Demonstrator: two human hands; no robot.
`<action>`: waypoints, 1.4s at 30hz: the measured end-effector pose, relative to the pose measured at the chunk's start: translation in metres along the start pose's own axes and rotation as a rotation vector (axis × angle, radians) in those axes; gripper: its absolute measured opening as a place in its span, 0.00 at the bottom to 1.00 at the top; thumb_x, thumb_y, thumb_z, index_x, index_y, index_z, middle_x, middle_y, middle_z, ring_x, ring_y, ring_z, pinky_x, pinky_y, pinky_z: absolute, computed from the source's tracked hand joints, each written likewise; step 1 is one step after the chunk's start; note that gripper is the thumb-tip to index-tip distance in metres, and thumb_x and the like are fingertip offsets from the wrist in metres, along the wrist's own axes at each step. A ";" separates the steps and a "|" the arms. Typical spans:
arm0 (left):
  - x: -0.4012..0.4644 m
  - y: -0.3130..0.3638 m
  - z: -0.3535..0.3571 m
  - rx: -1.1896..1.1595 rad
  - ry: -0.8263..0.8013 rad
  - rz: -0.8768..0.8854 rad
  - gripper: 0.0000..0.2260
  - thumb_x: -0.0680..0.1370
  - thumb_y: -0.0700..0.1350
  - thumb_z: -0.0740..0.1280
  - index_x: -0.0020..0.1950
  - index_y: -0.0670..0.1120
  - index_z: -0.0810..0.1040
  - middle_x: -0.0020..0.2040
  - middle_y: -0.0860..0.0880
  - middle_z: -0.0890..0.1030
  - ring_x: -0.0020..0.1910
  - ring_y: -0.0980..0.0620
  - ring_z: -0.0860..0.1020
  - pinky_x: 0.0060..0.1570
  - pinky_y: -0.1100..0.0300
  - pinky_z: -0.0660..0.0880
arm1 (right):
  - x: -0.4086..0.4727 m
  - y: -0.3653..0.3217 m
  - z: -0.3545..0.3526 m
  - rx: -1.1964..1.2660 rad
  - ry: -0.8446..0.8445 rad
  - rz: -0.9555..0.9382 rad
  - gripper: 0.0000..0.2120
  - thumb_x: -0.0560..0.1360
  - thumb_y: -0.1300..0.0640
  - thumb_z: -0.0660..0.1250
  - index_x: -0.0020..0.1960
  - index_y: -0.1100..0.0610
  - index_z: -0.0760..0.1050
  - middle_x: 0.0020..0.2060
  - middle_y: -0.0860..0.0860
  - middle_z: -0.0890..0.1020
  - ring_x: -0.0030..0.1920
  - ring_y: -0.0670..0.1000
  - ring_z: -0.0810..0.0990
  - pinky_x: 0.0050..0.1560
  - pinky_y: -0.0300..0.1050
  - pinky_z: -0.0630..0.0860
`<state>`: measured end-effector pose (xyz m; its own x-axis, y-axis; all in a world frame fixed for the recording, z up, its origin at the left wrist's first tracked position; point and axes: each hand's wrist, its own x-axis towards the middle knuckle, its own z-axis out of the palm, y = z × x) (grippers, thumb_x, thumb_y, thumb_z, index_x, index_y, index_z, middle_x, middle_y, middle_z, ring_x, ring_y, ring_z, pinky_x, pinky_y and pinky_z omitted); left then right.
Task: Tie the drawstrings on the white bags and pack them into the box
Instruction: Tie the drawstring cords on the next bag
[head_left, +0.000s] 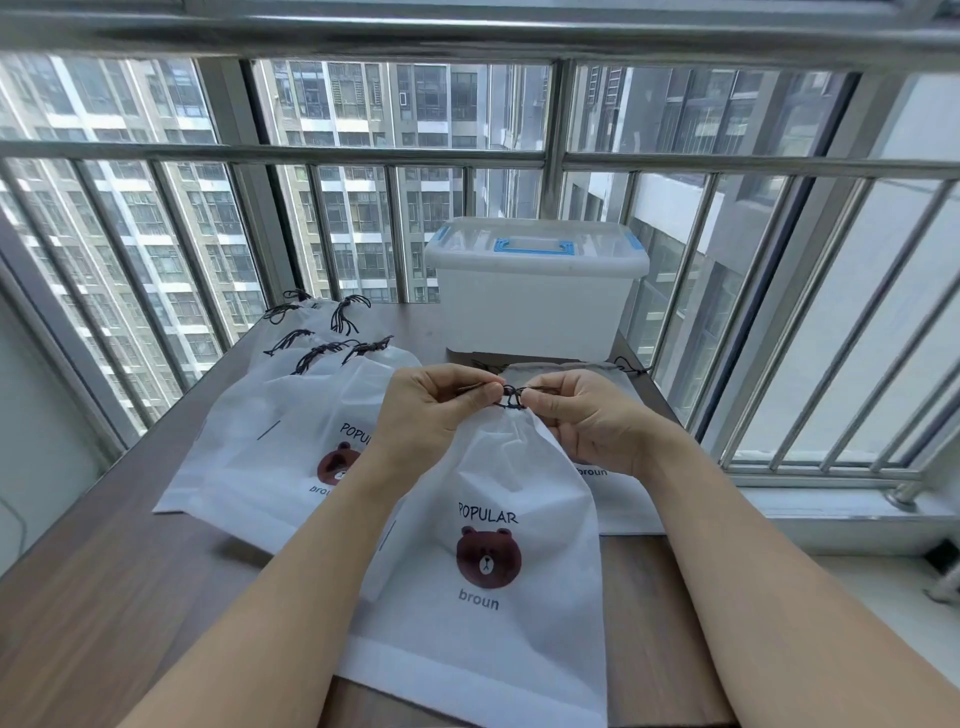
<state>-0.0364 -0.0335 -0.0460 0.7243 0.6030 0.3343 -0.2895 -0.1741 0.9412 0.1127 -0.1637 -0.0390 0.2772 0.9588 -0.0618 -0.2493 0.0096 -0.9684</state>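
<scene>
A dark wood-grain table (104, 597) is set against a barred window. A lidded translucent box (535, 306) with a blue handle is placed at its far edge. White bear-printed drawstring bags are laid out: a fanned pile (291, 415) at left, one bag (498, 597) in front, another (618, 499) at right.

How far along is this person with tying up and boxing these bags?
Done: a pile of tied bags lies on the left. In hand: left hand and right hand pinch the drawstring of the front bag. Left: another bag lies underneath, and the box is lidded.
</scene>
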 end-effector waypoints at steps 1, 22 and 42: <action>0.000 0.000 -0.001 -0.016 0.006 -0.010 0.04 0.71 0.35 0.74 0.44 0.41 0.85 0.38 0.47 0.86 0.39 0.53 0.84 0.45 0.63 0.80 | -0.001 -0.001 -0.002 0.022 -0.006 0.020 0.04 0.72 0.62 0.69 0.44 0.62 0.80 0.38 0.56 0.83 0.36 0.51 0.84 0.39 0.42 0.83; -0.003 0.000 0.004 0.009 -0.023 0.106 0.08 0.71 0.29 0.73 0.46 0.40 0.85 0.44 0.46 0.87 0.46 0.49 0.86 0.49 0.61 0.81 | 0.004 0.000 0.013 0.038 0.085 0.134 0.22 0.77 0.40 0.67 0.58 0.57 0.81 0.26 0.46 0.65 0.29 0.46 0.56 0.35 0.41 0.54; 0.000 -0.006 0.001 0.097 -0.003 -0.034 0.03 0.76 0.37 0.73 0.46 0.37 0.84 0.41 0.40 0.86 0.41 0.48 0.84 0.47 0.59 0.81 | 0.008 0.006 0.015 -0.859 0.287 -0.473 0.15 0.68 0.40 0.77 0.40 0.53 0.85 0.31 0.55 0.83 0.32 0.59 0.78 0.34 0.53 0.75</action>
<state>-0.0339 -0.0332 -0.0510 0.7347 0.6076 0.3017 -0.2028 -0.2277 0.9524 0.1000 -0.1516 -0.0419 0.4143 0.8044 0.4257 0.6618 0.0549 -0.7477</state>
